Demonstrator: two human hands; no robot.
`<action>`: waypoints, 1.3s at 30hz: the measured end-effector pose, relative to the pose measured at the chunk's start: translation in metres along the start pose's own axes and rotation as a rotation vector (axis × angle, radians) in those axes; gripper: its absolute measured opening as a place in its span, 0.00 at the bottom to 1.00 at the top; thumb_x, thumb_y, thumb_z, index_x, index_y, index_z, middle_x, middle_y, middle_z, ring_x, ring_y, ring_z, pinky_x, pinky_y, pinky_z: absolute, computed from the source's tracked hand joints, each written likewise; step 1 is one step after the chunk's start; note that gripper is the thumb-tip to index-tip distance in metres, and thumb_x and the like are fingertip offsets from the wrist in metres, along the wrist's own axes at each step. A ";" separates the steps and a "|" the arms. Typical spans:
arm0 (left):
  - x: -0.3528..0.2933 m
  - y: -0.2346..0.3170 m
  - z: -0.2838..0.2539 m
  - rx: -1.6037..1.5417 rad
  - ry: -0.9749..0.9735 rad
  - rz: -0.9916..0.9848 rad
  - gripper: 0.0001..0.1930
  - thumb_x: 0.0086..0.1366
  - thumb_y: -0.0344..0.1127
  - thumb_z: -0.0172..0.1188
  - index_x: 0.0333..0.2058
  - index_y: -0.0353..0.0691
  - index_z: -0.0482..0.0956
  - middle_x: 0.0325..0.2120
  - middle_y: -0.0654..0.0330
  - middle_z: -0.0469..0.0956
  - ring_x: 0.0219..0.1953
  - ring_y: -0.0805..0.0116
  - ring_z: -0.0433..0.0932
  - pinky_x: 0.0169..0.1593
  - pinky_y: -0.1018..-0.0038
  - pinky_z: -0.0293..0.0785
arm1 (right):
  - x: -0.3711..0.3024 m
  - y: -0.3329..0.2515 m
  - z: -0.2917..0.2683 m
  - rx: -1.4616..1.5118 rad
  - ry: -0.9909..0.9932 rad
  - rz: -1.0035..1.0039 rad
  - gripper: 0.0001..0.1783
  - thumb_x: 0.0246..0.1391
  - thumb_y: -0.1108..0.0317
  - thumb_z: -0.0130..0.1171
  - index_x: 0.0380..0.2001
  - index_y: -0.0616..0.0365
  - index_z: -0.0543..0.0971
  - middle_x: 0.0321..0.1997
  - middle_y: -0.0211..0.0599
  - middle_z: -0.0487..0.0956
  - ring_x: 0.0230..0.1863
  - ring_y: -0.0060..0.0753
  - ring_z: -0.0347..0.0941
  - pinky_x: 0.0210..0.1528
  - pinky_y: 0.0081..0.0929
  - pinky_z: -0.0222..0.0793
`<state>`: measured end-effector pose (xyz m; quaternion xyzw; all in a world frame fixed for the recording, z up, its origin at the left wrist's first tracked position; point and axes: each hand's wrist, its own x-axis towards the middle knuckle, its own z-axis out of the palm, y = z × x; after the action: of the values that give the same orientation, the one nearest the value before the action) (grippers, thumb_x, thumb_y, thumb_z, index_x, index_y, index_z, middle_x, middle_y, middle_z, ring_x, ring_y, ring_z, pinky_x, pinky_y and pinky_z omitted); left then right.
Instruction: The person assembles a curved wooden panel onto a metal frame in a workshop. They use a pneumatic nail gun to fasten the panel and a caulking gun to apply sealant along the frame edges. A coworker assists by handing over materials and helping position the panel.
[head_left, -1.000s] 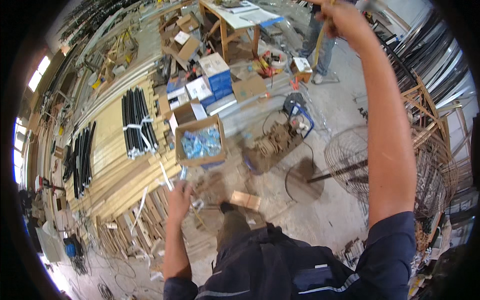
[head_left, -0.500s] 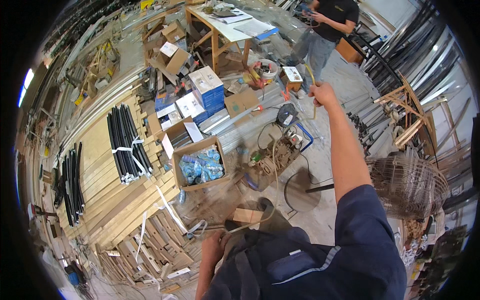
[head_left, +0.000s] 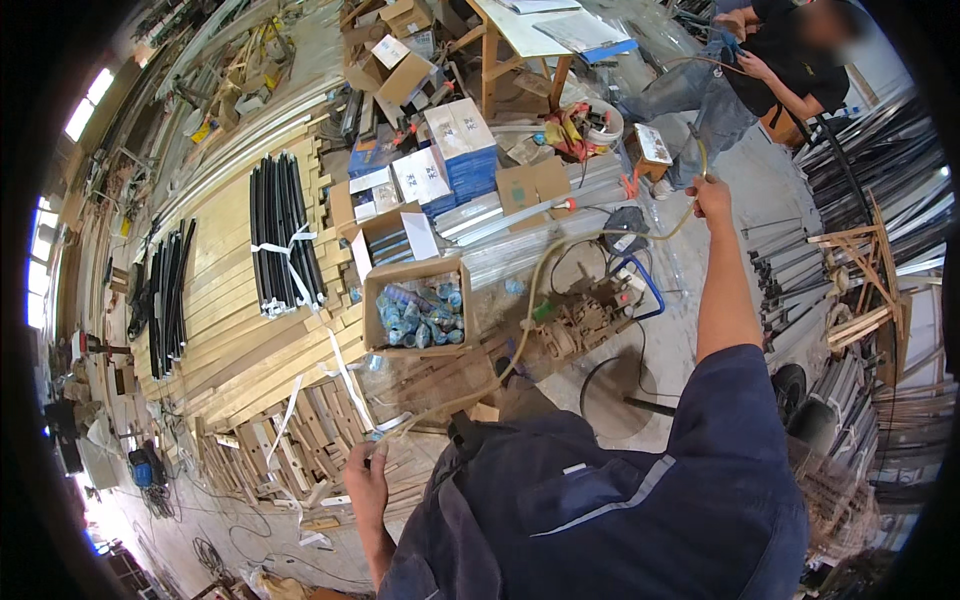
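Hose (head_left: pixel 541 268) in fingers (head_left: pixel 702 189) of outstretched right hand (head_left: pixel 713 203); left hand (head_left: pixel 366 480) low, its hold unclear.

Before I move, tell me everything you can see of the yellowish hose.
The hose is thin, dull yellow and flexible-looking, perhaps rubber or plastic. It passes through the grip of the right hand, a short curved length showing beyond. From there it runs slack, bending toward the left hand; whether that hand holds it is unclear.
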<state>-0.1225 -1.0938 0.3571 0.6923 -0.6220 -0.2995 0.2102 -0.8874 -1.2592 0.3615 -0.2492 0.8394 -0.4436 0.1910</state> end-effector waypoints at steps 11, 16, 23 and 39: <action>0.062 0.096 0.078 -0.086 0.021 -0.037 0.14 0.71 0.37 0.57 0.31 0.30 0.78 0.20 0.58 0.75 0.25 0.71 0.70 0.31 0.70 0.68 | 0.112 0.012 -0.035 0.240 0.092 0.009 0.13 0.64 0.62 0.53 0.36 0.64 0.77 0.25 0.37 0.80 0.09 0.21 0.60 0.10 0.25 0.55; 0.095 0.142 0.101 -0.008 -0.114 0.053 0.12 0.69 0.38 0.59 0.34 0.33 0.78 0.24 0.48 0.81 0.29 0.49 0.82 0.33 0.63 0.75 | 0.125 0.016 -0.032 0.255 0.054 -0.022 0.13 0.63 0.62 0.53 0.33 0.63 0.77 0.25 0.37 0.80 0.08 0.21 0.61 0.10 0.25 0.55; 0.115 0.181 0.114 0.001 -0.205 0.069 0.11 0.69 0.39 0.59 0.36 0.35 0.80 0.24 0.52 0.83 0.26 0.57 0.82 0.32 0.65 0.75 | 0.110 0.034 -0.006 0.351 0.021 0.000 0.12 0.64 0.63 0.52 0.35 0.61 0.77 0.24 0.34 0.78 0.09 0.19 0.61 0.10 0.22 0.55; 0.193 0.271 0.154 -0.035 -0.205 0.550 0.07 0.68 0.33 0.60 0.38 0.34 0.79 0.24 0.51 0.80 0.24 0.62 0.78 0.31 0.69 0.73 | 0.101 0.014 -0.007 0.504 -0.030 -0.077 0.11 0.63 0.62 0.54 0.34 0.60 0.77 0.26 0.34 0.79 0.11 0.19 0.62 0.12 0.22 0.57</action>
<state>-0.4164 -1.3095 0.3942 0.4601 -0.7989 -0.3105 0.2316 -0.9755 -1.3071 0.3437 -0.2321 0.6893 -0.6419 0.2427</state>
